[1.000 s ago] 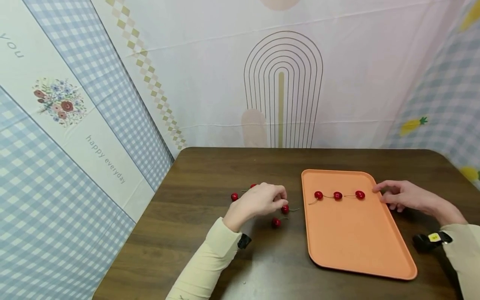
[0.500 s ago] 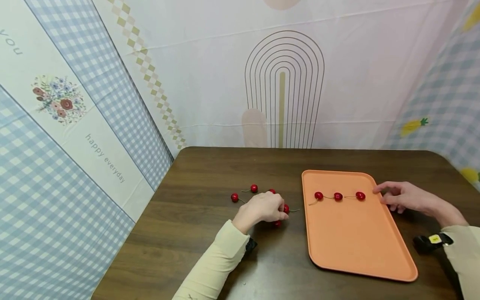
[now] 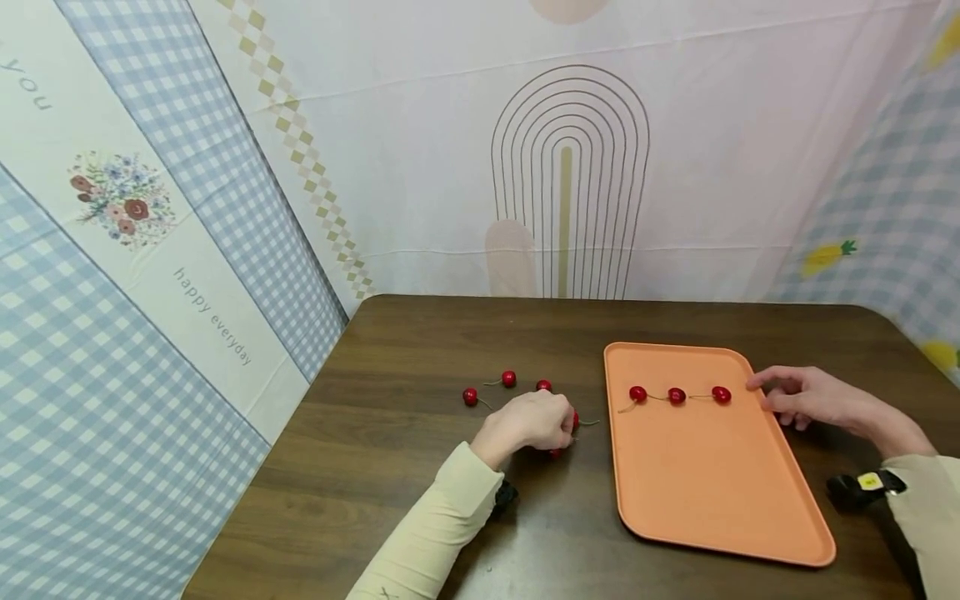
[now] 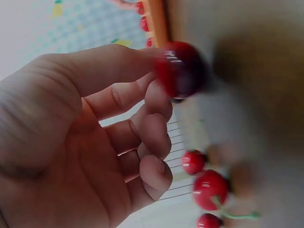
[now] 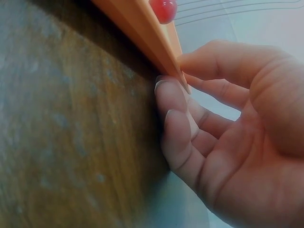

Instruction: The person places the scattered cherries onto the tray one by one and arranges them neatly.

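Note:
My left hand (image 3: pixel 528 425) is over the cherries on the table, palm down. In the left wrist view its thumb and index finger come together at a dark red cherry (image 4: pixel 181 70), which covers the fingertips; the other fingers curl loosely. Close to that hand lie a cherry (image 3: pixel 543 386), another cherry (image 3: pixel 509 379) and a third cherry (image 3: pixel 470 397); two more are partly hidden by the fingers. My right hand (image 3: pixel 825 396) pinches the right rim of the orange tray (image 3: pixel 720 492), thumb on top and fingertips beneath. Three cherries (image 3: pixel 677 397) form a row across the tray's upper part.
The brown wooden table (image 3: pixel 337 517) reaches back to a patterned cloth backdrop (image 3: pixel 420 167). A blue checked cloth (image 3: pixel 172 392) hangs along the left side. A black wrist strap with a yellow tag (image 3: pixel 862 490) sits at the right sleeve.
My left hand has moved right and toward me, uncovering the cherries behind it and covering part of the two at its fingertips. My right hand has stayed at the tray's rim.

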### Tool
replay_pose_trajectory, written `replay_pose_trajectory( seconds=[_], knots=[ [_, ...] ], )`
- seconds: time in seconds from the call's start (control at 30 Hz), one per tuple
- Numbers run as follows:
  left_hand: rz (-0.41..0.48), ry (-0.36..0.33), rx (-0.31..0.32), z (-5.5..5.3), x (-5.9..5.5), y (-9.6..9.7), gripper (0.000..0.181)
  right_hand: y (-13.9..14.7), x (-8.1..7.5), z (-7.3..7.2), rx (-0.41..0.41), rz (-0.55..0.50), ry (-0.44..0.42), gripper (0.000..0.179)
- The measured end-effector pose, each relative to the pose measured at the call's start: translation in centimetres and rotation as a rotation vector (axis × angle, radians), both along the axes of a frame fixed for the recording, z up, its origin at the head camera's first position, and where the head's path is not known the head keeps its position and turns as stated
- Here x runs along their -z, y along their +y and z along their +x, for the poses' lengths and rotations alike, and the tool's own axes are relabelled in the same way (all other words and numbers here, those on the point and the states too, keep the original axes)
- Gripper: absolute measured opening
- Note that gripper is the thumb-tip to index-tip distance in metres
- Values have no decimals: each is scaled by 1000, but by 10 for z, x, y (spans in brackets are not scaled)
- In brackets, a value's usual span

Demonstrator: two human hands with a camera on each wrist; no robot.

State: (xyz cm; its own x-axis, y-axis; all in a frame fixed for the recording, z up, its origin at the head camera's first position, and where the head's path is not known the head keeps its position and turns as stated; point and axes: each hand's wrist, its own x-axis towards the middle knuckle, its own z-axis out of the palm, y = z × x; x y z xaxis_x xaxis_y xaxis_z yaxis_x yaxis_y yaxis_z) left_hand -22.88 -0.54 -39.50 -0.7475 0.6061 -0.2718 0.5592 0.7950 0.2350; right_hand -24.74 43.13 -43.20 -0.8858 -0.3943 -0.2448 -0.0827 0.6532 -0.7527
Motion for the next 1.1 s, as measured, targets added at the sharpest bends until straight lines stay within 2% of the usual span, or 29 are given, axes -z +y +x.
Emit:
replay_pose_trajectory(
  seconds=[0.13,0.27,0.4,0.5,0.6,0.73,0.87,1.1],
  knots=[
    [72,-7,24,-5,-10,5,17,1,1,1,0,-4,6,36],
    [135,-4,61,-9,-22,16,18,1,1,1,-3,-11,5,36],
    [146,4,86,-12,-31,30,19,1,0,0,-4,-11,7,36],
    [129,27,110,-14,-34,42,19,1,-1,0,-4,-15,6,37],
    [112,21,122,-15,-36,57,21,1,-1,1,-4,-23,6,35],
    [77,-3,144,-17,-36,76,33,1,-1,2,-8,-33,9,33],
    [-3,13,166,-18,-32,95,44,2,0,2,-4,-33,5,33],
    [-142,-21,113,-21,-21,126,51,2,0,1,4,-18,1,36]
  ],
)
